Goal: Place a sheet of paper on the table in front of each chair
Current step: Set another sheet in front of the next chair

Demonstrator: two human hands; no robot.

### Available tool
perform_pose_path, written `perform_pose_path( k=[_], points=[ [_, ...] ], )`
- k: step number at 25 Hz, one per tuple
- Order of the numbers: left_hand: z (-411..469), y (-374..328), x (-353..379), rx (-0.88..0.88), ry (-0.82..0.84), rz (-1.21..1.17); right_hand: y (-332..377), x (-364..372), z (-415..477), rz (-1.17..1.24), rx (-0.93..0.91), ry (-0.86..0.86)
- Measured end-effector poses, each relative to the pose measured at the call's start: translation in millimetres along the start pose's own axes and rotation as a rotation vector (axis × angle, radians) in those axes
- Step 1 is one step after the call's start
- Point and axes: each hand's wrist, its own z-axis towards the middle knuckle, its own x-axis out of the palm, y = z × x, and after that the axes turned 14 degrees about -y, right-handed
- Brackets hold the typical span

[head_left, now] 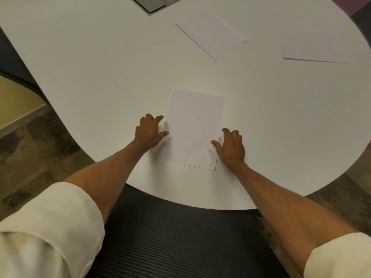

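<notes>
A white sheet of paper [193,129] lies flat on the white table [100,67], just beyond the black mesh chair [180,233] under me. My left hand [149,131] rests at the sheet's left edge with its thumb and fingertips touching the paper. At the right edge sits my right hand [230,145], its thumb on the paper and its fingers lightly bent on the table. Two more white sheets lie farther off: one sheet [211,37] at the centre back and another sheet [313,47] at the back right.
A grey inset panel [150,4] sits in the tabletop at the far edge. The table's rounded edge curves round on the left, near side and right. Patterned carpet [30,141] shows on the left, and a dark chair part [12,61] stands at far left.
</notes>
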Motion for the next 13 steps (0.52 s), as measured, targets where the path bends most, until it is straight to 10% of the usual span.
perform_pose_path(
  k=[13],
  points=[
    [-55, -62, -90, 0.236, -0.055, 0.292, -19, -84, -21, -0.215, -0.264, 0.01]
  ],
)
